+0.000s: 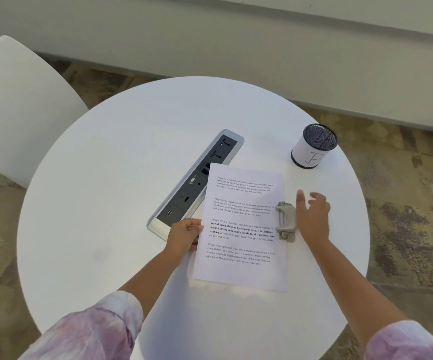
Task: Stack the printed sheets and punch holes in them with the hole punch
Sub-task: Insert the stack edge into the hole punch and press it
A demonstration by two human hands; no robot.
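The printed sheets (241, 245) lie as one white stack on the round white table (106, 178), text facing up. My left hand (184, 236) pinches the stack's left edge. A grey metal hole punch (285, 220) sits at the stack's right edge, with the paper's edge tucked into it. My right hand (312, 216) hovers just right of the punch, fingers spread, holding nothing.
A grey power and data socket strip (197, 183) is set into the table, partly under the sheets' top left corner. A mesh pen cup (314, 146) marked with a letter stands at the back right. A white chair (15, 100) is at the far left.
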